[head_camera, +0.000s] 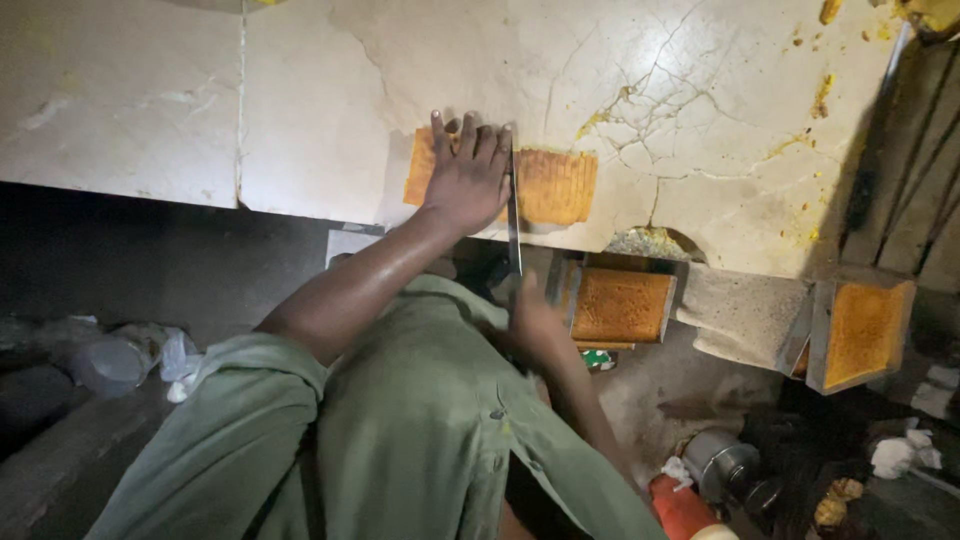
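Observation:
A flat orange-brown slab (552, 186) lies on the cracked white stone counter (330, 110), near its front edge. My left hand (467, 172) presses flat on the slab's left part, fingers spread. My right hand (533, 318), below the counter edge, grips the handle of a long knife (513, 210). The blade runs up across the slab just right of my left hand's fingers.
Below the counter stand a metal tin (622, 303) and another tin (862, 332) at the right, both filled with the same orange-brown stuff. Orange smears dot the counter's right side. A plastic container (112, 362) lies on the floor at left, a metal can (722, 463) at lower right.

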